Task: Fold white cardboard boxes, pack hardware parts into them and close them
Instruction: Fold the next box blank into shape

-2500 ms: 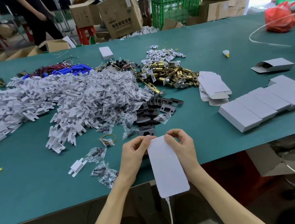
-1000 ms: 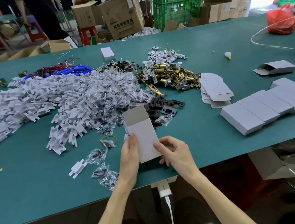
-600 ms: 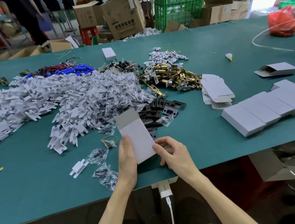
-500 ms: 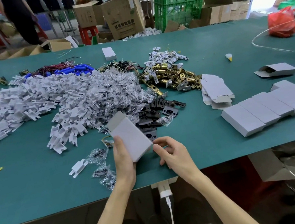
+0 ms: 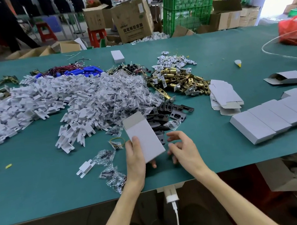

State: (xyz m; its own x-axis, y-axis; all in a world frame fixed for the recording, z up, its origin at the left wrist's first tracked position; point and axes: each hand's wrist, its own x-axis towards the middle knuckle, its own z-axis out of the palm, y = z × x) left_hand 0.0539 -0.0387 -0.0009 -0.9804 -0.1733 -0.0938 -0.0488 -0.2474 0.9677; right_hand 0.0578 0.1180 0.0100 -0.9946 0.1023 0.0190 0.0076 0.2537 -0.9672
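Fingers of our left hand (image 5: 135, 161) grip white rectangular cardboard box (image 5: 145, 137); right hand (image 5: 184, 150) loose, empty. Risk: one-handed squeeze collapses it.

Long table, teal-green matte top (image 5: 41, 189). Left to centre: big heap of white plastic bracket pcs (image 5: 32, 105), running into pile of small clear bags w/ dark bits (image 5: 116, 95). Behind them: blue cylinders w/ red wires (image 5: 83, 71). Centre: black metal plates (image 5: 164, 114), brass latch parts (image 5: 179, 80) just beyond, small white tags (image 5: 173, 61). Right: stack of flat white cardboard blanks (image 5: 223, 94), row of closed white cardboard boxes (image 5: 274, 116) touching side by side, one open-ended white box (image 5: 288, 77), red plastic bag (image 5: 294, 31) at far corner.
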